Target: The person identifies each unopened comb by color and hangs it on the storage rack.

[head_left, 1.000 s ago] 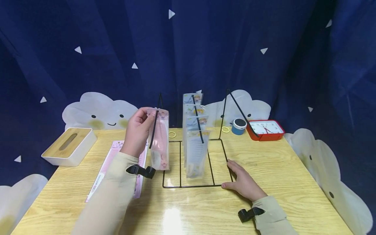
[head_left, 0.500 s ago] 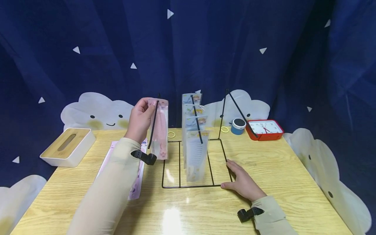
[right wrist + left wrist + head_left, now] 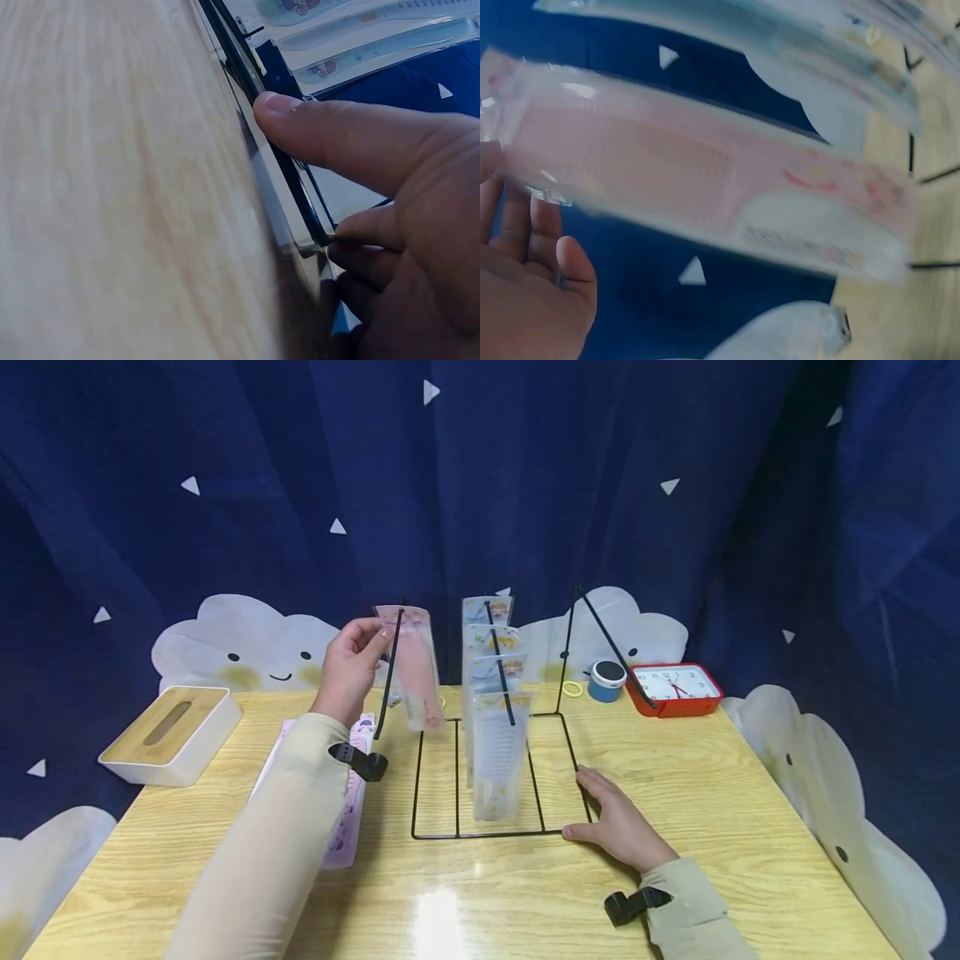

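Observation:
My left hand [image 3: 350,664] pinches the top of a pink comb in a clear packet [image 3: 417,672], seen close up in the left wrist view as a pink toothed comb [image 3: 630,157]. The rack's left black prong [image 3: 389,681] comes forward from the packet's top edge. The packet's lower end tilts back and to the right. My right hand [image 3: 626,827] holds the front right corner of the black wire rack [image 3: 498,836], with the thumb on the front bar [image 3: 289,176] and fingers at the side. Several pale blue packed combs [image 3: 498,760] hang on the middle prong.
A purple-edged comb packet [image 3: 347,827] lies left of the rack, partly hidden by the left sleeve. A tissue box [image 3: 191,752] stands at the left. Behind the rack's right side are a yellow ring [image 3: 572,689], a small blue speaker [image 3: 606,683] and a red clock [image 3: 678,710].
My left hand has raised the pink comb packet and pushed it farther back along the left prong; its lower end has swung away. My right hand stays on the rack's corner.

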`<state>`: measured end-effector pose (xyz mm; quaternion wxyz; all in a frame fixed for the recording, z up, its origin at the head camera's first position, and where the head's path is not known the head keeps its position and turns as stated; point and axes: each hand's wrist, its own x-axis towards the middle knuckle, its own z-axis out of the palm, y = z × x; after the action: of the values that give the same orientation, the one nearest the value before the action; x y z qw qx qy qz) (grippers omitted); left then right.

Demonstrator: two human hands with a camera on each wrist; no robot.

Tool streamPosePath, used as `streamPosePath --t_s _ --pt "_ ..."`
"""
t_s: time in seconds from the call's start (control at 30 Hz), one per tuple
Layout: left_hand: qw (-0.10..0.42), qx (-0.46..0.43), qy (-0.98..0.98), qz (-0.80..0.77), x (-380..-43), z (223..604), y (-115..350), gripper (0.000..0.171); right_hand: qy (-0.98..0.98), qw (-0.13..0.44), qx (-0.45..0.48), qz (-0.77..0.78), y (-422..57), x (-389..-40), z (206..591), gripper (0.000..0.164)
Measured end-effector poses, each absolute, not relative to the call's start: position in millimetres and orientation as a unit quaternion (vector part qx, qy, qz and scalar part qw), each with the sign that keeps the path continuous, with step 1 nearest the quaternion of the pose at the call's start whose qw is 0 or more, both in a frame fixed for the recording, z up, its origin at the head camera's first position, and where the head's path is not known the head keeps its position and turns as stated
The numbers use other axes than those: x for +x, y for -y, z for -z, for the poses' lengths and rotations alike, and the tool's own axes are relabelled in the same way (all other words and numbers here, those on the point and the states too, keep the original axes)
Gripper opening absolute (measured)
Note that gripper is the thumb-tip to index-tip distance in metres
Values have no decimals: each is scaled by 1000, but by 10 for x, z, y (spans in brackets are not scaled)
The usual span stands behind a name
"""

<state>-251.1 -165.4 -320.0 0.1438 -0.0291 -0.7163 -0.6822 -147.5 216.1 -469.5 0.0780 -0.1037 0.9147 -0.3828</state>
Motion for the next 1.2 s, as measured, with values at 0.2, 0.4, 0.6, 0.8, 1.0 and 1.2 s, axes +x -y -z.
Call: streamPosePath --t_s 0.2,0.4,0.6,0.8,1.0,1.2 --pt "138 -16 720 680 -2510 3451 1814 22 -915 72 -109 382 -2176 -1474 4706 99" --pt "113 37 734 668 -2478 3808 1960 28 -914 76 -109 384 -2179 -1469 4696 99" --pt "102 93 724 675 -2430 4238 2050 28 -916 72 -109 379 -2170 -1469 4688 100" --pt "76 123 725 673 -2390 4522 2103 29 -916 73 -110 380 -2165 -1475 4695 100" --pt "43 120 736 665 -2331 4559 2105 30 -916 74 -107 378 -2166 -1485 4693 101" --pt "63 116 776 617 -2361 4583 2126 30 -915 74 -108 382 -2162 -1476 4693 101"
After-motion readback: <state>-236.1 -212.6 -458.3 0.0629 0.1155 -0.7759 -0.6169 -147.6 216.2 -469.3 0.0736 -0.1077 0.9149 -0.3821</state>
